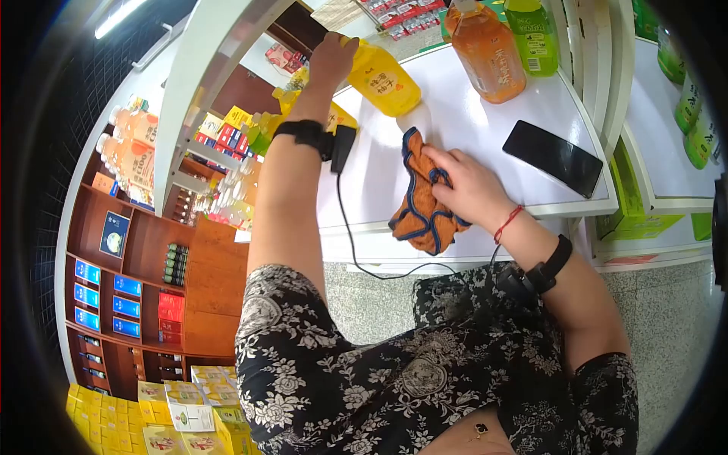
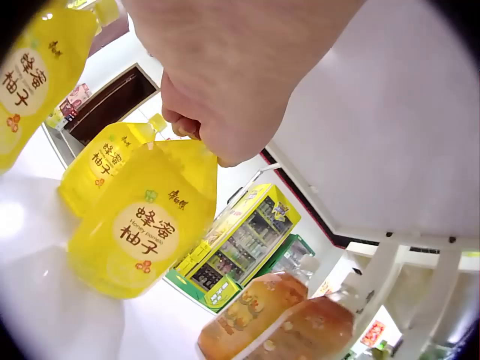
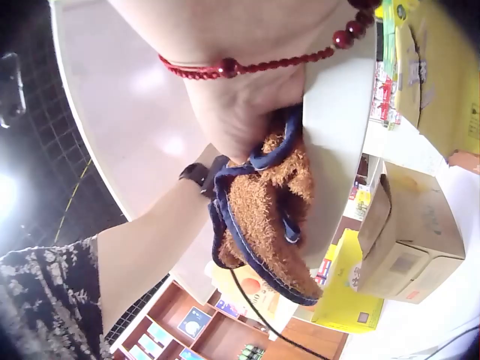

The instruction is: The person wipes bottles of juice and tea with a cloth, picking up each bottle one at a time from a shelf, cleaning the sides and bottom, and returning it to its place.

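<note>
At the white shelf, the left hand gripped a tilted yellow drink pouch by its top, likely soft and slippery, while the right hand's fingers clutched a limp orange cloth near the shelf's front edge.

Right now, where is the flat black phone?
In the head view the flat black phone lies on the white shelf at its right end, right of the right hand with the orange cloth, below the amber bottle.
</note>
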A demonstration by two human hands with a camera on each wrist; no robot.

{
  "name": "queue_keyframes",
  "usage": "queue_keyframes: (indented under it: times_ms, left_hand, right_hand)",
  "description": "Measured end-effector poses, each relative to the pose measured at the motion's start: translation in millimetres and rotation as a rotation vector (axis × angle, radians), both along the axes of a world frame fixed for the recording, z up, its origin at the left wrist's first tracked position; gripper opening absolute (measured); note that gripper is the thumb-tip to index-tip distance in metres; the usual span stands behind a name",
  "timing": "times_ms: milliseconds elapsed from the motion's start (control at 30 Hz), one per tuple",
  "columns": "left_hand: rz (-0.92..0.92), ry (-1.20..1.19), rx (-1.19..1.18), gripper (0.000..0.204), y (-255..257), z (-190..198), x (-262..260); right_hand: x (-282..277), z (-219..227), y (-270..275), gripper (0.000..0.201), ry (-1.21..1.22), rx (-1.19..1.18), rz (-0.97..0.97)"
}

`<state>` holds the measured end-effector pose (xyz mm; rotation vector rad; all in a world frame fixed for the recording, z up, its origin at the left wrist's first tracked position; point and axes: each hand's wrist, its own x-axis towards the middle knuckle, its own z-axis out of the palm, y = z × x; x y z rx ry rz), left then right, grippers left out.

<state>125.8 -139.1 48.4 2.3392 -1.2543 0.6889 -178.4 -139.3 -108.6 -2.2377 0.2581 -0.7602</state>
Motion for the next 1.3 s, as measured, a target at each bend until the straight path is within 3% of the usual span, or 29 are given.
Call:
queue_keyframes:
  times_ms: [267, 533, 667, 733, 967, 1067, 1300]
  left_hand:
    - [0.013, -0.005, 0.028, 0.049, 104, 18, -62]
    - [0.050, 0.009, 0.056, 0.049, 162, 11, -93]
    - [0.057, -0.066, 0.054, 0.049, 175, 0, -100]
    - [0.059, 0.072, 0.038, 0.049, 177, -3, -108]
    - [-0.003, 0.063, -0.029, 0.049, 174, -26, -93]
    - [0.007, 0.043, -0.044, 0.049, 172, -30, -97]
    - [-0.056, 0.101, -0.103, 0.047, 172, -30, -107]
  right_hand:
    - [13, -11, -13, 0.051, -0.004, 0.008, -0.020]
    - [25, -21, -31, 0.051, -0.060, 0.003, -0.037]
    - [25, -22, -37, 0.052, -0.072, 0.058, -0.050]
    - [24, -18, -38, 0.052, -0.062, 0.094, -0.046]
    - [30, -23, -42, 0.053, -0.084, 0.220, -0.017]
    - [31, -10, -43, 0.053, 0.081, 0.168, -0.040]
    - [70, 63, 3, 0.051, -0.180, 0.122, 0.069]
